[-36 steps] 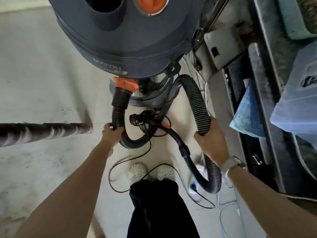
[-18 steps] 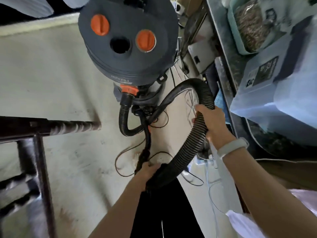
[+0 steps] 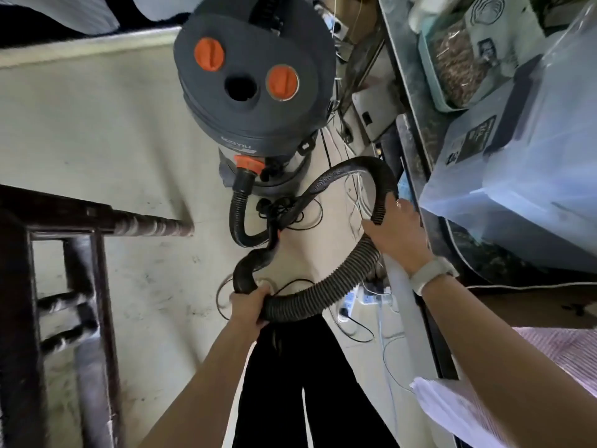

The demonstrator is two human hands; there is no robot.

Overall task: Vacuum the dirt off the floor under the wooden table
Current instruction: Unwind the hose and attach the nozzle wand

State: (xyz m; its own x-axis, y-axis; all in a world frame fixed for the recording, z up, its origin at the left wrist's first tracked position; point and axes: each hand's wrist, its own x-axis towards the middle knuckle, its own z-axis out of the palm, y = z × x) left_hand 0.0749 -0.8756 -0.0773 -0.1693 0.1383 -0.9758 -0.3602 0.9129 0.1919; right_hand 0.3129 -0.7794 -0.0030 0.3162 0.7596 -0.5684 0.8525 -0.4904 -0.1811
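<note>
A grey drum vacuum cleaner (image 3: 255, 101) with two orange caps stands on the pale floor ahead of me. Its black ribbed hose (image 3: 339, 279) leaves an orange collar at the drum's base, loops down, then arcs wide to the right. My left hand (image 3: 248, 302) grips the hose near its lower bend, in front of my legs. My right hand (image 3: 397, 234) grips the hose higher up on the right side of the arc. A thin black power cord (image 3: 290, 215) tangles around the hose under the drum. The dark wooden table (image 3: 97, 218) frame stands at the left.
A metal shelf (image 3: 410, 130) runs along the right, holding a clear plastic storage box (image 3: 523, 163) and a teal tray of debris. A white power strip (image 3: 355, 299) with cables lies on the floor by my right foot. Open dusty floor (image 3: 97, 124) lies left of the vacuum.
I have straightened up, so the vacuum looks farther away. My left hand moved from the short hose loop by the drum to the lower bend; both hands have lifted the hose.
</note>
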